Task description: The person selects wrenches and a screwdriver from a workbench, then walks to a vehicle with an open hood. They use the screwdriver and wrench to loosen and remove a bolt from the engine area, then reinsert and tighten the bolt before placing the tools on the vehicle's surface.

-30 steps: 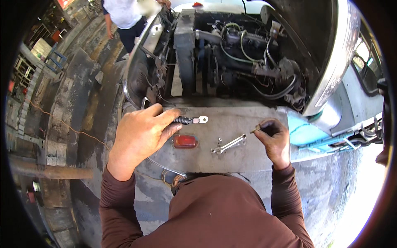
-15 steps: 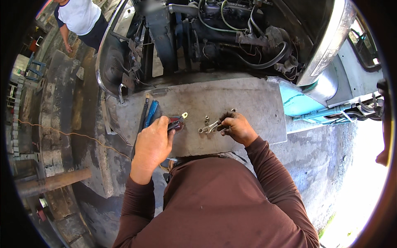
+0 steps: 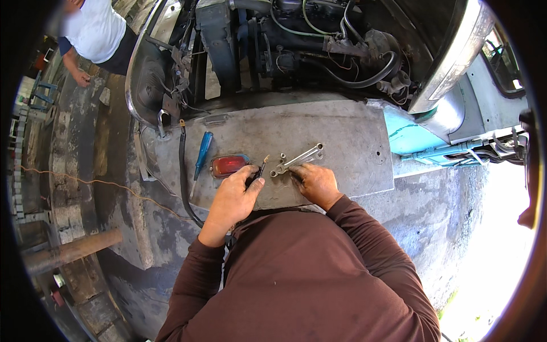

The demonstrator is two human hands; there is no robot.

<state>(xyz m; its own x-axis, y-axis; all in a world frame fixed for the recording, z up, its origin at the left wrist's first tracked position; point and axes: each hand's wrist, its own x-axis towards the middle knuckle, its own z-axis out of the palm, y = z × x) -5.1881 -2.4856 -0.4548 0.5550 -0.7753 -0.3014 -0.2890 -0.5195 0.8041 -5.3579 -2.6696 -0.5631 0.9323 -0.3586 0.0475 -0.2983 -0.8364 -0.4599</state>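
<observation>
Both arms are reaching forward from the lower edge in brown sleeves, elbows bent outward, hands lying close together on the near edge of the panel. The left hand is curling palm down, fingers pinching a thin tool. The right hand is resting knuckles up, fingertips touching the wrenches.

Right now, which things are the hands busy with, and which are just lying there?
In use:
left hand holding a small dark tool
right hand on the wrenches

Lying about:
blue screwdriver
red lamp lens
black cable
</observation>
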